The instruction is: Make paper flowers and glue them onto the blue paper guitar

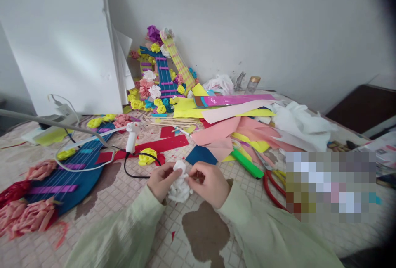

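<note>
A crumpled white paper flower [180, 188] is between my two hands, low in the middle of the view. My left hand [162, 180] pinches its upper left part between thumb and fingers. On its right side, the fingers of my right hand [208, 181] are pressed together at the flower's edge; what they grip there is small and partly hidden. Just beyond my hands lie a yellow paper flower [147, 157] and a dark blue paper piece [201, 155]. A white glue gun [131, 138] stands behind my left hand.
At left lies a blue paper guitar [83, 177] with pink and red flowers. Decorated guitars [167, 74] lean on the wall. Coloured paper strips [216, 131], a green cutter [247, 163] and red-handled scissors [272, 187] lie to the right. A black cable [126, 167] curls near my left hand.
</note>
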The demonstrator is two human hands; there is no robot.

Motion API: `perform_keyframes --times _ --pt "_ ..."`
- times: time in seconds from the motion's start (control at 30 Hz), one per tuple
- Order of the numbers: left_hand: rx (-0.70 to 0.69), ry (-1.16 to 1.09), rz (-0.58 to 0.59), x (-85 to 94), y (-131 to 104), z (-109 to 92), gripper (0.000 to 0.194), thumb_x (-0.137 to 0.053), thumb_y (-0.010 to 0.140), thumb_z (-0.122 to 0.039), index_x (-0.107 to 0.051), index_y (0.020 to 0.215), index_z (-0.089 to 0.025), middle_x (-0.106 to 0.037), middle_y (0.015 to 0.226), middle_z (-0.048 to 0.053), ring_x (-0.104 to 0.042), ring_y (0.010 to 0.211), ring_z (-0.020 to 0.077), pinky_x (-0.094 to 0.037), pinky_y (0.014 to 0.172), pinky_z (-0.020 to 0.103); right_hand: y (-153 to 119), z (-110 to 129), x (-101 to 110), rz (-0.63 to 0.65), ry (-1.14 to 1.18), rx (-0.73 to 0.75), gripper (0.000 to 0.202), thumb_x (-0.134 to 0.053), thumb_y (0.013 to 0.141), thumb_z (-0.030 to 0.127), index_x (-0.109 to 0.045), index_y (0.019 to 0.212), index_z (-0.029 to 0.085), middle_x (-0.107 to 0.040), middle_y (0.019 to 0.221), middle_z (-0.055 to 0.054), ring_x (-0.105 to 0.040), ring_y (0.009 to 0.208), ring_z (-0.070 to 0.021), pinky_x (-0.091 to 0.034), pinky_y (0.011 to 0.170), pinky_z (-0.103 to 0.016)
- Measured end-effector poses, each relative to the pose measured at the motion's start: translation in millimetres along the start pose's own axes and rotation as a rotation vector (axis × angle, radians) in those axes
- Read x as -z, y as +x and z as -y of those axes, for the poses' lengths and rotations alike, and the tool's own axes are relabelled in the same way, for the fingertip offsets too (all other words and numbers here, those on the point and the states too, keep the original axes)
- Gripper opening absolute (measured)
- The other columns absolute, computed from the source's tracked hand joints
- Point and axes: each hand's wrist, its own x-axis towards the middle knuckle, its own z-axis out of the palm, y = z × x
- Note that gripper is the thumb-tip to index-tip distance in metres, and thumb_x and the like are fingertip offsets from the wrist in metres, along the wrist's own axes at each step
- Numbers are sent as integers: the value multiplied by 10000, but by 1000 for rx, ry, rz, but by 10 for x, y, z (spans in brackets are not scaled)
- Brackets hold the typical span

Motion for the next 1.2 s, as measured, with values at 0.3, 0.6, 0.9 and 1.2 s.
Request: perform_keyframes --times 0.3,0.6,0.9,1.2 --pt "-53 79 64 -37 -36 -9 303 -654 540 -290 -572 781 -125 -609 657 17 -554 552 134 -421 469 202 38 -44 39 21 46 -28 88 -518 691 193 -570 634 149 -566 606 -1 -506 545 -87 -379 508 -177" --pt "-108 114 4 -21 9 98 274 -610 585 -315 -576 775 -120 -591 559 4 -497 428 100 -370 399 185 46 -72 -14 -66 86 -42 97 -554 664 206 -631 689 153 -618 634 -24 -531 533 -99 -411 491 -183" --pt "-401 439 -129 38 -105 -106 340 -537 667 -308 -545 969 -152 -628 870 83 -577 730 168 -462 567 231 91 -125 105 -97 102 -21 121 -554 668 211 -652 641 146 -638 621 -39 -554 551 -125 -430 516 -216" --pt "-315 832 -560 1106 275 -537 205 -625 562 -355 -569 559 -158 -512 488 -22 -471 467 129 -294 448 209 215 -337 302 -167 156 -166 183 -563 648 293 -657 640 137 -653 623 -52 -567 551 -154 -452 542 -261"
